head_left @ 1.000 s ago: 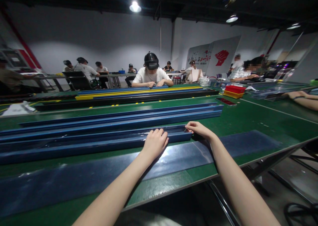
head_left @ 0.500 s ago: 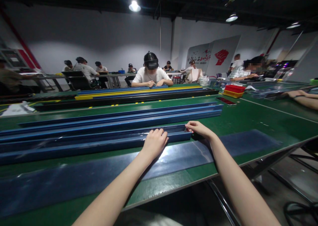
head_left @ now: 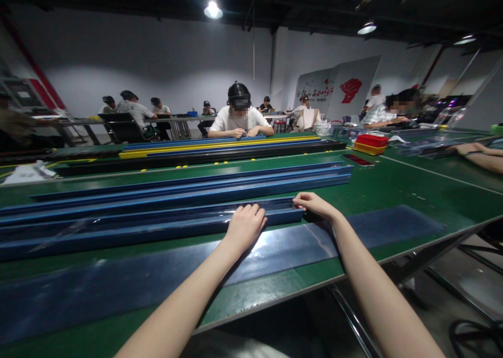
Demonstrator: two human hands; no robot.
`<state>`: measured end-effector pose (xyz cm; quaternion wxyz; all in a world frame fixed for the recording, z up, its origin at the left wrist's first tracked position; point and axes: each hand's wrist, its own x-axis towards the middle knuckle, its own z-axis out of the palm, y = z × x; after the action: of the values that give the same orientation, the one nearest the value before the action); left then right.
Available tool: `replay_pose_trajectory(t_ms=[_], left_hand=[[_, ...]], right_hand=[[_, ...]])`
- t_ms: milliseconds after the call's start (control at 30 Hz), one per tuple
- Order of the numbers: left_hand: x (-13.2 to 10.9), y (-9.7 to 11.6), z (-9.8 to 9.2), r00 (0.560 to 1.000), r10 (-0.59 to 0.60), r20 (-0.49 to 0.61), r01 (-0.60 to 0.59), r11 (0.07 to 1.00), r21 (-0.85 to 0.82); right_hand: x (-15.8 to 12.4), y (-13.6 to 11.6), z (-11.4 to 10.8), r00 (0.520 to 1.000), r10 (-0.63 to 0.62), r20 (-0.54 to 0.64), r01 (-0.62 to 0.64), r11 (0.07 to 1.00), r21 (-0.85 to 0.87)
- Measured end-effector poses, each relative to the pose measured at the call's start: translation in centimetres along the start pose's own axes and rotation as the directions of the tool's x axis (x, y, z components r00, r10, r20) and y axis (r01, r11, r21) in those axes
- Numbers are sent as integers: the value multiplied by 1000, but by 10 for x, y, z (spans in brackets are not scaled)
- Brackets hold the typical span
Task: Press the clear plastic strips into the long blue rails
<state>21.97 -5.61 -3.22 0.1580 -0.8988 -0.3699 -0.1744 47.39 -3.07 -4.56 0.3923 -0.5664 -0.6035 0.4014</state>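
My left hand (head_left: 244,226): palm down on the nearest blue channel (head_left: 149,228), fingers curled over its near wall, resting on it rather than clamped around it.
My right hand (head_left: 314,205): at the right end of that same channel, fingertips pinched in at the end opening; what they have between them is too small to make out.
Nearest blue channel: lies lengthwise along the green surface (head_left: 393,190), running from my right hand off to the left edge of view, open side up, with a glossy film showing along its inside.
Other blue channels (head_left: 220,186): lie side by side just behind mine, parallel to it and reaching further to the right.
Dark blue sheet (head_left: 298,245): flat on the surface between the channel and the near edge, under both my forearms.
Far row: a yellow strip (head_left: 220,145) and dark rails lie along the back of the surface.
Person opposite (head_left: 239,118): seated, both hands on that far row.
Red tray (head_left: 371,141): stacked on a yellow one at the far right, well apart from my hands.
Another forearm (head_left: 477,156): rests on the surface at the right edge.
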Motion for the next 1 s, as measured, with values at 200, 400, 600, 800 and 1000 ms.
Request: replay_pose_trajectory(t_ms=[200, 400, 600, 800, 1000], left_hand=[[0, 0, 1, 1000, 4, -8, -4, 1000, 15], [0, 0, 3, 1000, 5, -8, -5, 1000, 18], [0, 0, 3, 1000, 7, -2, -7, 1000, 29], [0, -1, 4, 1000, 12, -17, -11, 1000, 28], [-1, 0, 4, 1000, 15, -17, -15, 999, 29]], right_hand=[[0, 0, 0, 1000, -12, -1, 12, 999, -44], [2, 4, -1, 1000, -18, -4, 18, 998, -55], [4, 7, 0, 1000, -15, -1, 15, 998, -60], [2, 7, -1, 1000, -17, 3, 17, 997, -79], [3, 9, -2, 1000, -15, 8, 15, 994, -105]])
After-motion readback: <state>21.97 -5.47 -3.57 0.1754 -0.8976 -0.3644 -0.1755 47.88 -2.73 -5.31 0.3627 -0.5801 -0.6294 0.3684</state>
